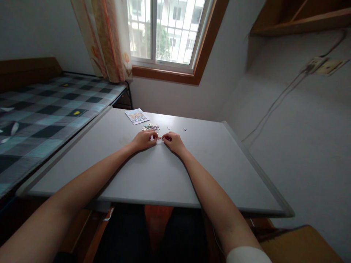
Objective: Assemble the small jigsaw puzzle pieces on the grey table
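Near the middle of the table, my left hand [146,140] and my right hand [173,141] face each other with their fingertips almost meeting. Both pinch small jigsaw puzzle pieces [160,138] between thumb and fingers; whether these are joined is too small to tell. Just behind my left hand lies a pile of loose puzzle pieces [150,126], partly hidden by the fingers. One single piece [168,128] rests beyond my right hand, and another dark-and-light piece [184,129] lies farther right. A printed picture card [137,116] is flat on the table behind the pile.
The pale grey table [219,171] has raised rims at both sides. To the left stands a bed with a checked cover [55,109]. A barred window [167,33] and a curtain [109,40] are behind. Cables [274,104] hang from a socket on the right wall.
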Demonstrator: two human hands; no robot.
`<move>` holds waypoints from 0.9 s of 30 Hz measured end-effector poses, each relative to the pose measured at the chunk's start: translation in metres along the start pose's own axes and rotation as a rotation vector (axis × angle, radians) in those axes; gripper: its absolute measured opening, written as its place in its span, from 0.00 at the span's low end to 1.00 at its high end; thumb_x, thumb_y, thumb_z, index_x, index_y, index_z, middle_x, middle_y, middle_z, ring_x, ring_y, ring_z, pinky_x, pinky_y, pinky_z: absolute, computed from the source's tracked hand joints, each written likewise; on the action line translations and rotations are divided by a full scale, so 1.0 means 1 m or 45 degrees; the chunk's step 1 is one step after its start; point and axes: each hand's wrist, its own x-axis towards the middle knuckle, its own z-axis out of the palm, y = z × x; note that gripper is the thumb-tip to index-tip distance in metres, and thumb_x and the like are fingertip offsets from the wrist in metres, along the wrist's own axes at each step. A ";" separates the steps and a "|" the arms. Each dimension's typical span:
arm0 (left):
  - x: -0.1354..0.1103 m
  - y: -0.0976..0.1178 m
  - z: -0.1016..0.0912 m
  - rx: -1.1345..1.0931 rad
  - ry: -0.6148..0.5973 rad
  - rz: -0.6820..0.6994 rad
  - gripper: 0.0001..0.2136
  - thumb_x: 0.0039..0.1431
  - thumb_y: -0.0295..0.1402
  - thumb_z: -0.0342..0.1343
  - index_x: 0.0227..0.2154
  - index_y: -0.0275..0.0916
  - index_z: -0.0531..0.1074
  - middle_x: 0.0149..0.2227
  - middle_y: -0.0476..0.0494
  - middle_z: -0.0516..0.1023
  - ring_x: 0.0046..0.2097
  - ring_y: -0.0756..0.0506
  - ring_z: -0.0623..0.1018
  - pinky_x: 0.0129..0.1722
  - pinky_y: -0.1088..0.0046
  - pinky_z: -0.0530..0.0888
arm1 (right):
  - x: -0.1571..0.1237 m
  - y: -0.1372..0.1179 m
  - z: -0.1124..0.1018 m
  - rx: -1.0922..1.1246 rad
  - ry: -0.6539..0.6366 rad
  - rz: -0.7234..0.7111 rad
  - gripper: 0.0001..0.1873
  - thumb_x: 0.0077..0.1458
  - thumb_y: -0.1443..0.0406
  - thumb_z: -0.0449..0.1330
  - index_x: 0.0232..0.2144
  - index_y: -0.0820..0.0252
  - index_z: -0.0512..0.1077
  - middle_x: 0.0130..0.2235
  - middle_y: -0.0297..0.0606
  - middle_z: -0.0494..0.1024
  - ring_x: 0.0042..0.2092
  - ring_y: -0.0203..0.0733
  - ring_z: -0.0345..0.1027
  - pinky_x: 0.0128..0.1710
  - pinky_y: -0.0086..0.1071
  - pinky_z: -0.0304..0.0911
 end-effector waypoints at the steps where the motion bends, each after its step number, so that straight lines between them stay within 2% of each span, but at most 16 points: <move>1: 0.000 0.000 0.000 0.000 0.001 0.002 0.05 0.54 0.33 0.54 0.31 0.39 0.74 0.31 0.49 0.75 0.28 0.51 0.71 0.31 0.75 0.66 | 0.000 0.000 0.000 0.002 -0.002 0.002 0.04 0.51 0.71 0.63 0.30 0.62 0.78 0.28 0.34 0.74 0.29 0.32 0.63 0.34 0.28 0.61; 27: 0.000 -0.001 0.001 0.001 -0.009 -0.018 0.06 0.55 0.34 0.54 0.32 0.40 0.75 0.32 0.49 0.76 0.28 0.51 0.71 0.31 0.74 0.66 | 0.000 0.003 0.001 0.019 -0.050 -0.017 0.05 0.52 0.72 0.62 0.29 0.62 0.78 0.30 0.34 0.74 0.30 0.33 0.64 0.35 0.28 0.60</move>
